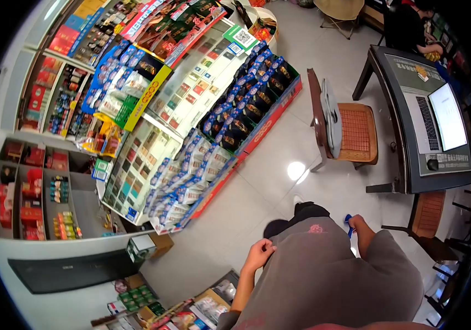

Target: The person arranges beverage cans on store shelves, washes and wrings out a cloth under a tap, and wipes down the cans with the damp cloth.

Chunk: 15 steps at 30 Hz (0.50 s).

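My left hand (260,254) is beside the left side of my grey T-shirt (323,269), its fingers curled in against the cloth. Whether it pinches the fabric or holds something small cannot be made out. On the other side of my body, my right hand (358,222) is closed around a small blue object (349,219). Most of that object is hidden by the hand and the shirt, so its kind does not show. My dark trousers and one light shoe (297,199) appear on the tiled floor below.
A glass display counter (178,104) with bagged snacks (246,99) along its front stands to the left. Shelves of boxed goods (32,187) are behind it. To the right are a wooden chair (356,132) and a desk (392,110) with a laptop (444,118). Another person (406,27) sits beyond the desk.
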Available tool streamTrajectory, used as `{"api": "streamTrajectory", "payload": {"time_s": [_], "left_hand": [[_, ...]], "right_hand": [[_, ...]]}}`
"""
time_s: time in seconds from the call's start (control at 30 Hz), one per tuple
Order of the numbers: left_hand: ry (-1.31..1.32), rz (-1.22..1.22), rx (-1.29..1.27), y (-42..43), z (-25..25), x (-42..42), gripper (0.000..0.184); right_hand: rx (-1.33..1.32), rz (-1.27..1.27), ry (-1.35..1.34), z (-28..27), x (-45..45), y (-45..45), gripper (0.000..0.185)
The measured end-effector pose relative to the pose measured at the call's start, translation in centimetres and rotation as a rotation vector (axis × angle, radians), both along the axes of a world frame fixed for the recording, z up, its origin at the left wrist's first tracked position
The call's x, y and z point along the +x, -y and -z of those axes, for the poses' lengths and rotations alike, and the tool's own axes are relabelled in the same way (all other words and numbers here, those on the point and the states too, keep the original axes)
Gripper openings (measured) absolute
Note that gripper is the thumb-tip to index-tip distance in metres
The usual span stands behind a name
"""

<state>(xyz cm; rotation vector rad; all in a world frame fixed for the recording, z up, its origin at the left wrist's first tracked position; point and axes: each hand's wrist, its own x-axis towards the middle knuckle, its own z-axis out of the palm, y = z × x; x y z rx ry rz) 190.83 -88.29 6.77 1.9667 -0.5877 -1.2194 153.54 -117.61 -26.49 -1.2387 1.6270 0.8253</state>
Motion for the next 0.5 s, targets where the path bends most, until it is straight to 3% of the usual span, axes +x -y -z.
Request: {"api": "streamTrajectory", "payload": {"time_s": [0.13, 0.3, 0.47, 0.5], "left_hand": [[-0.065, 0.002, -0.075, 7.2, 1.7, 8.6, 0.019], [-0.132, 0.139, -0.067, 18.6, 3.8, 20.5, 0.019], [0.061, 0.424, -0.31, 30.7, 7.4, 33.7, 0.013], [0.052, 0.484, -0.182, 33.8, 6.3, 36.3, 0.016]], "right_hand": [[0.003, -0.195, -0.097, -4.3, 8.0, 6.8, 0.022], [-0.12, 0.034, -0.1, -8.1, 15.4, 12.8, 0.024], [-0.022, -0.057, 0.079, -9.1, 18.8, 9.7, 0.035], [-0.05, 0.534, -0.079, -12.0, 21.8, 8.6, 0.038]]}}
